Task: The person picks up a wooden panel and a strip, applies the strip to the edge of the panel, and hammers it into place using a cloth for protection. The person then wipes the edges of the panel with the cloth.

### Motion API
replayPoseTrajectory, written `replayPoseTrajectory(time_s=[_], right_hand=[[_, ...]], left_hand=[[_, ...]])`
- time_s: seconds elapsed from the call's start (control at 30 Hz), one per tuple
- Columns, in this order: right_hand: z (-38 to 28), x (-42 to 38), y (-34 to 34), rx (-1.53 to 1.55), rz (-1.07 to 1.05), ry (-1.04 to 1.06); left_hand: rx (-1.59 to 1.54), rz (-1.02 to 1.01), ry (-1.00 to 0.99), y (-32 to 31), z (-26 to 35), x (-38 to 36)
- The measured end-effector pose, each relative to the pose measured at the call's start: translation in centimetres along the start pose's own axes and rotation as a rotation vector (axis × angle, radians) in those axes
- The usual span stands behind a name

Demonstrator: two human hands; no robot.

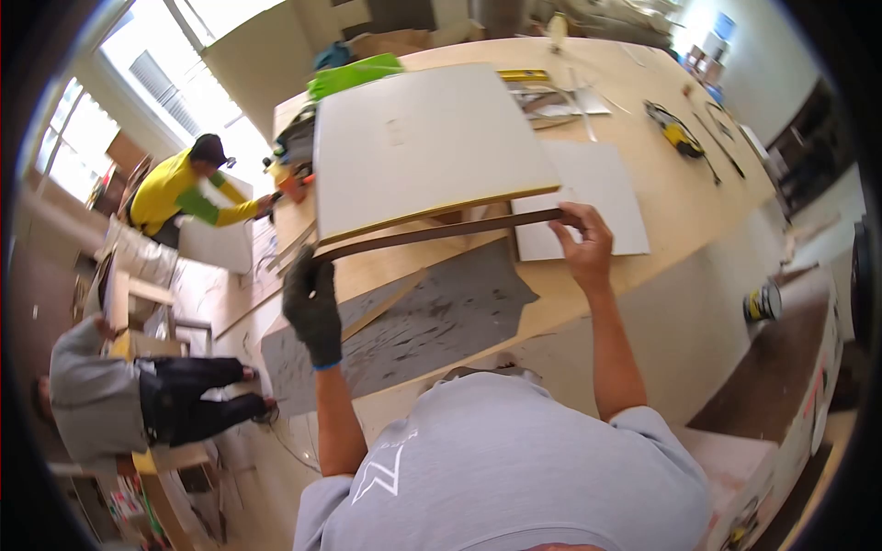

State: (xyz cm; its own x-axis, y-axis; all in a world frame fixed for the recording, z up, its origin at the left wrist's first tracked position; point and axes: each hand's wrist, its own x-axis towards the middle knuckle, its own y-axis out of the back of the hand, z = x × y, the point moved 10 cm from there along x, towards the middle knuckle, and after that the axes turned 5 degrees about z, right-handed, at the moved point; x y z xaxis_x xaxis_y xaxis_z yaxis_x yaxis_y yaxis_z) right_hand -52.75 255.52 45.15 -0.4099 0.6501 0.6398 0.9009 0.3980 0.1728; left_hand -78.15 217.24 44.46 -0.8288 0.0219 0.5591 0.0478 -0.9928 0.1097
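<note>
A thin, dark brown edge banding strip (pixel 441 231) is stretched between my two hands, just off the front edge of a white board (pixel 427 147). That edge looks yellowish along its length. My left hand (pixel 313 308), in a dark grey glove, grips the strip's left end near the board's front left corner. At the other end, my bare right hand (pixel 586 241) pinches the strip between thumb and fingers. Under the right hand lies a second white panel (pixel 593 197), partly covered by the board.
The wooden table (pixel 680 197) carries a yellow-and-black tool (pixel 675 130), a yellow level (pixel 522 75) and a green sheet (pixel 358 73). A stained grey sheet (pixel 432 308) lies at its near side. One person in yellow (pixel 175 193) and another in grey (pixel 96 390) are at left.
</note>
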Motion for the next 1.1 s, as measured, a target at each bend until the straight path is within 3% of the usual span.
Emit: replayPoseTrajectory(time_s=[0.3,0.57,1.1], right_hand=[[3.7,-0.3,0.4,0.202,0.185,-0.276],[5.5,-0.2,-0.2,0.236,0.245,-0.326],[5.6,0.5,-0.5,0.223,0.281,-0.322]], left_hand=[[0.186,-0.003,0.022,-0.6,1.7,-0.2],[0.199,0.006,-0.086,-0.9,2.6,-0.4],[0.233,0.007,-0.089,-1.3,1.4,-0.2]])
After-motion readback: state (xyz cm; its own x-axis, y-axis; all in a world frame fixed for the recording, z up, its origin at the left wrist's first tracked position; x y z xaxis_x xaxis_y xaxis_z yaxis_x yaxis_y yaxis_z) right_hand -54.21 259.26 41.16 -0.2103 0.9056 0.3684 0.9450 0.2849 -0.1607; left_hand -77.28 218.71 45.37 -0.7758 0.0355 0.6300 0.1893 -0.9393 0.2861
